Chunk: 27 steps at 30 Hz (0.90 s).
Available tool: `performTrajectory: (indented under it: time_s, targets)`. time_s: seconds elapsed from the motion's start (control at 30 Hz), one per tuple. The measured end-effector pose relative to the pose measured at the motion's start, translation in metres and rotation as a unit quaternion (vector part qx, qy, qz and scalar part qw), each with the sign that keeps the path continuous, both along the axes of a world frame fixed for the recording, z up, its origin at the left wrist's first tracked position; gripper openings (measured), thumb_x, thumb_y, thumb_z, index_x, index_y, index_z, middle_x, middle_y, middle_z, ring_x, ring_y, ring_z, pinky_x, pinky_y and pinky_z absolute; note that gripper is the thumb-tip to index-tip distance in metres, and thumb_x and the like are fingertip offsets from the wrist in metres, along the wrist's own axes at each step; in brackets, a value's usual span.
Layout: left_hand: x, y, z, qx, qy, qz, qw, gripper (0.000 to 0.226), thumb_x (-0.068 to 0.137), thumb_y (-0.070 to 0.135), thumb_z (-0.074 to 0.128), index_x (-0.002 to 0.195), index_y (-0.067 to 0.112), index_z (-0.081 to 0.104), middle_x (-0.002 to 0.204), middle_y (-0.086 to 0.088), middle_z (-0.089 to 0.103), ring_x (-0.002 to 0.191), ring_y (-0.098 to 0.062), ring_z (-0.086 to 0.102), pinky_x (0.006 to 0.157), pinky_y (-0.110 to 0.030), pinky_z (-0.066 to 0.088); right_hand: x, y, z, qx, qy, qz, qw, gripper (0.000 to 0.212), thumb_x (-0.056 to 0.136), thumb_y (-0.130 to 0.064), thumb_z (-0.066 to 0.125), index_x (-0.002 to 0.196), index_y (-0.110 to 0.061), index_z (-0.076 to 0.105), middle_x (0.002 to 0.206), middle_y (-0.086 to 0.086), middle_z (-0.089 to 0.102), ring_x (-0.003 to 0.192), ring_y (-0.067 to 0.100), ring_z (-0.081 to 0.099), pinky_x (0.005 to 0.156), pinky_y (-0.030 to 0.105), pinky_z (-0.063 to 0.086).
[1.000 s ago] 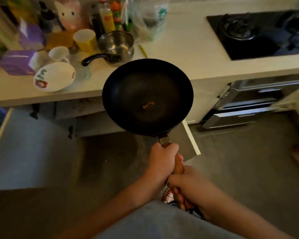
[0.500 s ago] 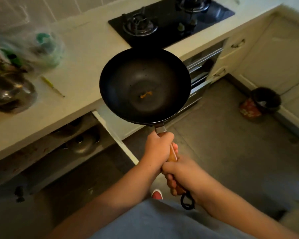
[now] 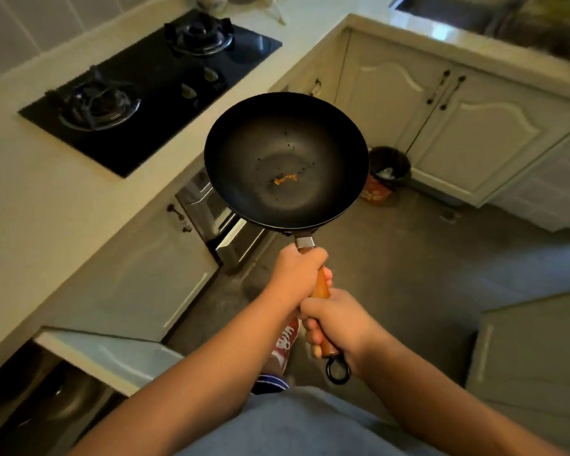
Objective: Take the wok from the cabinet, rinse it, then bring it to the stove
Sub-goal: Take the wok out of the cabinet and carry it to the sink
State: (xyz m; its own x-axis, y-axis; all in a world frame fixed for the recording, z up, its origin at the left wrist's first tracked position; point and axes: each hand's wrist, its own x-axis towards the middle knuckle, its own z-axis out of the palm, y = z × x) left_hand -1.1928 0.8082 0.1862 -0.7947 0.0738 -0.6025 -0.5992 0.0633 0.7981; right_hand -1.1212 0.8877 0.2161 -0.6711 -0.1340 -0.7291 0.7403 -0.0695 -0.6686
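Hands, left (image 3: 295, 274) ahead of right (image 3: 338, 324), grip wok (image 3: 286, 159) handle.

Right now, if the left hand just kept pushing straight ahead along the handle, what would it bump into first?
The left hand grips the wooden handle just behind the wok, so it would meet the wok's metal collar and bowl first. Beyond that lie the cabinet doors, probably far off.

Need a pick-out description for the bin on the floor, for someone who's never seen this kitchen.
Start at the white cabinet doors under the right-hand counter. On the grey floor at their foot, just right of the black wok held by both hands, stands a small round bin. It has a dark liner and a red patterned outside, and it is the only thing standing loose on the floor there.
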Motion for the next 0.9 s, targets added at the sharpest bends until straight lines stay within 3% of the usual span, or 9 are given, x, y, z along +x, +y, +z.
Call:
performTrajectory:
  time_s: [0.13, 0.33, 0.5, 0.63, 0.77, 0.9]
  targets:
    - [-0.048, 0.035, -0.006, -0.002, -0.005, -0.053, 0.999, 0.008, 0.088, 0.016, 0.058, 0.085, 0.009, 0.061, 0.052, 0.002, 0.065, 0.043, -0.008, 0.062, 0.043, -0.019, 0.049, -0.042, 0.03, -0.006, -0.016, -0.013, -0.05, 0.999, 0.011, 0.085, 0.007, 0.049, 0.085, -0.003, 0.054, 0.049, 0.003, 0.043, 0.034, 0.01, 0.04, 0.031, 0.02, 0.037]
    - [-0.141, 0.084, -0.007, -0.014, -0.001, -0.098, 0.995, 0.01, 0.086, 0.014, 0.057, 0.088, 0.006, 0.063, 0.051, 0.0, 0.066, 0.042, -0.009, 0.063, 0.042, -0.017, 0.048, -0.127, 0.071, -0.007, 0.03, -0.003, -0.069, 0.997, 0.031, 0.084, 0.001, 0.051, 0.056, -0.011, 0.05, 0.045, 0.003, 0.044, 0.035, 0.012, 0.04, 0.036, 0.022, 0.037]
    - [-0.207, 0.132, 0.001, 0.007, -0.037, -0.109, 0.993, 0.006, 0.09, 0.01, 0.056, 0.094, 0.007, 0.06, 0.06, -0.006, 0.063, 0.048, -0.013, 0.06, 0.047, -0.024, 0.051, -0.188, 0.112, 0.001, -0.006, 0.004, -0.109, 0.994, 0.02, 0.086, -0.002, 0.055, 0.069, -0.012, 0.056, 0.05, 0.0, 0.049, 0.039, 0.01, 0.043, 0.038, 0.022, 0.04]
    - [-0.244, 0.172, 0.008, -0.018, -0.019, -0.155, 0.987, 0.008, 0.092, 0.014, 0.056, 0.097, 0.01, 0.061, 0.063, -0.004, 0.064, 0.05, -0.01, 0.061, 0.042, -0.019, 0.05, -0.222, 0.149, 0.001, -0.023, -0.001, -0.133, 0.991, 0.01, 0.086, -0.005, 0.056, 0.078, -0.009, 0.06, 0.052, 0.001, 0.05, 0.04, 0.011, 0.046, 0.037, 0.022, 0.042]
    - [-0.277, 0.22, 0.01, -0.009, -0.002, -0.175, 0.984, 0.015, 0.091, 0.012, 0.056, 0.102, 0.004, 0.062, 0.061, -0.004, 0.063, 0.048, -0.01, 0.061, 0.047, -0.021, 0.053, -0.254, 0.196, 0.0, -0.029, -0.003, -0.156, 0.987, 0.011, 0.083, -0.006, 0.058, 0.075, -0.012, 0.061, 0.05, -0.002, 0.052, 0.039, 0.009, 0.048, 0.037, 0.022, 0.042]
    - [-0.318, 0.281, 0.006, 0.006, 0.011, -0.175, 0.984, 0.008, 0.091, 0.009, 0.055, 0.094, 0.005, 0.061, 0.057, -0.004, 0.061, 0.043, -0.009, 0.059, 0.043, -0.02, 0.052, -0.295, 0.254, -0.003, -0.022, 0.01, -0.169, 0.985, 0.019, 0.082, -0.001, 0.054, 0.067, -0.012, 0.057, 0.049, 0.0, 0.049, 0.037, 0.01, 0.045, 0.034, 0.023, 0.04]
